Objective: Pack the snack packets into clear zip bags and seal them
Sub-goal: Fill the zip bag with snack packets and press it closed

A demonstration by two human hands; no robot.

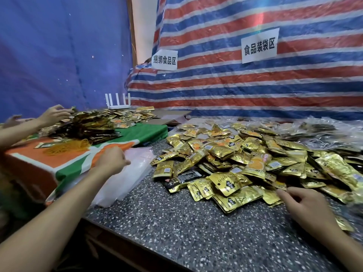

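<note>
L hand (113, 160) curled on clear zip bags (135, 173), left of snack packets (245, 163) pile; grip can't tell. R hand (306, 203) loose, empty, at pile edge. Risk: slick bags cling, several lift.

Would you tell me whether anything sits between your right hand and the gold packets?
Nothing visible does: the right hand is at the pile's near edge, right beside the closest gold packets, with no other thing between them.

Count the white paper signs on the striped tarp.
2. Smaller sign at the left edge of the striped tarp; larger sign higher, further right. None seem hidden.
</note>
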